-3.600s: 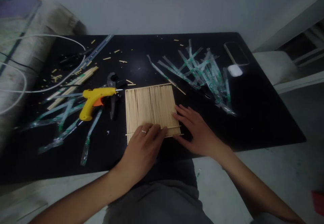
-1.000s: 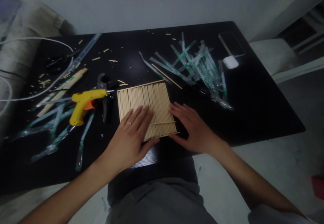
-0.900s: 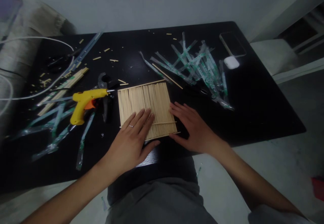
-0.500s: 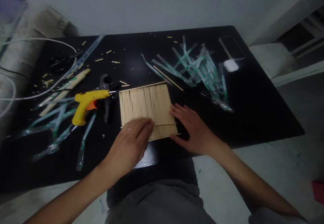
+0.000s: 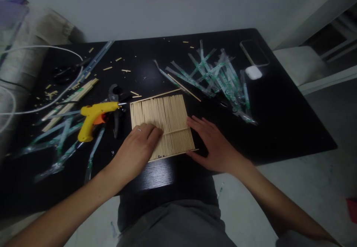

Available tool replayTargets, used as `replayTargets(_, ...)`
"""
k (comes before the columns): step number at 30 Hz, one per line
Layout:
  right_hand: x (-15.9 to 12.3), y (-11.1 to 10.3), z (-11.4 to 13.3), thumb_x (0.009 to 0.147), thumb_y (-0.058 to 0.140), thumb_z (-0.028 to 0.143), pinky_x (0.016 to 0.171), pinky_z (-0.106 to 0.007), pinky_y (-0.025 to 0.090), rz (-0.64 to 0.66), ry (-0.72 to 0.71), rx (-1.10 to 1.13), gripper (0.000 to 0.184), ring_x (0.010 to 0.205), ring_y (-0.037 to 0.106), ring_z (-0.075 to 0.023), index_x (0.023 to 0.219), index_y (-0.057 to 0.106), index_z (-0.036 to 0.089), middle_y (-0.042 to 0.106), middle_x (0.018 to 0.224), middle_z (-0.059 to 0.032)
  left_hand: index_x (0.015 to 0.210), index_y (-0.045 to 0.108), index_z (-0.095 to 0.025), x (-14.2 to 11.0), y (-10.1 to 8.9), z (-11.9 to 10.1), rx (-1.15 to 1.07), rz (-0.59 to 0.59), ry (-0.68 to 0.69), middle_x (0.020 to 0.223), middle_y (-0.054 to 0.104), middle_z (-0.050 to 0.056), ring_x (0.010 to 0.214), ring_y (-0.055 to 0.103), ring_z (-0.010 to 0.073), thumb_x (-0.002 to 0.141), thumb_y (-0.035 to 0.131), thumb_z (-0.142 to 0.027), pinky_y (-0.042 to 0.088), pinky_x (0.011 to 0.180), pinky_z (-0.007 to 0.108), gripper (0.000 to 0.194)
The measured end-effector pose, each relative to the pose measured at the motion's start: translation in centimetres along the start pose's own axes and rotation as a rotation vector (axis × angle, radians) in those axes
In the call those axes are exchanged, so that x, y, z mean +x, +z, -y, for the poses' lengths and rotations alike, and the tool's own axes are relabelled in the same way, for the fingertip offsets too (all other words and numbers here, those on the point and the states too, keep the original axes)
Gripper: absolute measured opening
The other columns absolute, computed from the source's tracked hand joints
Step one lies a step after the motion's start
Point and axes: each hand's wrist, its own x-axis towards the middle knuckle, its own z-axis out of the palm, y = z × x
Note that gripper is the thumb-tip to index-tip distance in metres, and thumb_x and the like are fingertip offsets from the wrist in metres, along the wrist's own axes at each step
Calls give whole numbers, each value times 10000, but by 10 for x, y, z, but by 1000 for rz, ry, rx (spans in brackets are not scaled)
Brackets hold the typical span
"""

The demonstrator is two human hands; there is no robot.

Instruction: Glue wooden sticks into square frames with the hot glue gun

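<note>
On black tabletop, the stick panel is braced by an open right hand, its crosspiece, needing steady alignment, covered by a curled left hand, grip unclear.

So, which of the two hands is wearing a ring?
The left hand, on the stick panel: a ring shows on its fingers; none shows on the right hand.

Ring on a bare hand, grey clothing, grey sleeve.
</note>
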Motion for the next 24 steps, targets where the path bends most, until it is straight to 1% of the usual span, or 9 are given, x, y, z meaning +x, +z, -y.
replayTargets(5, 1, -1, 1, 948, 736, 404, 1320, -622, 299, 24, 32, 2, 912, 1611, 338, -302, 1676, 209, 243, 421, 1702, -122, 1172, 653, -117, 14, -1, 13, 8, -65, -27, 1055, 682, 130, 968, 656, 275, 1076, 459, -178, 581, 865, 439, 225)
replayTargets(8, 1, -2, 2, 947, 735, 400, 1319, -625, 296, 27, 33, 1, 887, 1612, 335, -302, 1661, 234, 235, 417, 1703, -129, 1207, 673, -99, 27, -2, 25, 40, -113, -20, 1071, 699, 144, 981, 670, 287, 1074, 459, -190, 590, 869, 456, 267)
replayTargets(12, 1, -2, 2, 948, 732, 397, 1317, -630, 294, 29, 34, 2, 866, 1612, 336, -304, 1649, 252, 233, 417, 1703, -132, 1131, 725, -122, 39, 1, 34, 39, -122, -10, 1013, 714, 140, 936, 686, 292, 1055, 477, -193, 601, 845, 495, 269)
replayTargets(13, 1, -2, 2, 950, 730, 395, 1317, -628, 297, 29, 35, 1, 860, 1612, 337, -304, 1648, 255, 233, 417, 1703, -131, 1117, 732, -132, 40, 2, 34, 19, -136, -16, 1025, 717, 143, 954, 693, 294, 1053, 479, -199, 606, 853, 505, 269)
replayTargets(15, 1, -2, 2, 953, 725, 394, 1316, -624, 302, 23, 31, -1, 858, 1610, 341, -302, 1650, 250, 236, 419, 1702, -129, 1145, 728, -136, 39, 5, 31, -21, -178, -27, 1133, 717, 167, 1062, 701, 310, 1055, 492, -221, 615, 912, 528, 266)
replayTargets(17, 1, -1, 2, 954, 722, 395, 1318, -620, 303, 17, 21, -2, 863, 1609, 343, -299, 1655, 242, 243, 420, 1702, -123, 1242, 695, -123, 35, 7, 26, -40, -200, -24, 1287, 687, 199, 1212, 680, 331, 1062, 503, -230, 608, 1005, 540, 285)
replayTargets(19, 1, -1, 1, 953, 723, 394, 1321, -615, 301, 14, 18, -5, 867, 1611, 339, -296, 1656, 239, 243, 419, 1703, -120, 1338, 647, -99, 29, 9, 21, -35, -188, -6, 1383, 655, 223, 1318, 646, 345, 1067, 501, -215, 586, 1087, 541, 328)
replayTargets(21, 1, -1, 1, 953, 724, 391, 1320, -616, 301, 14, 17, -8, 867, 1611, 338, -297, 1657, 239, 241, 420, 1702, -122, 1383, 618, -79, 22, 10, 15, -14, -170, 7, 1414, 646, 234, 1355, 634, 357, 1070, 501, -206, 577, 1120, 541, 358)
replayTargets(24, 1, -1, 1, 957, 721, 399, 1316, -619, 305, 6, 7, -14, 866, 1609, 343, -301, 1657, 239, 237, 425, 1699, -127, 1402, 609, -78, 14, 11, 9, 9, -153, 1, 1443, 638, 234, 1363, 635, 368, 1071, 512, -225, 581, 1125, 546, 375)
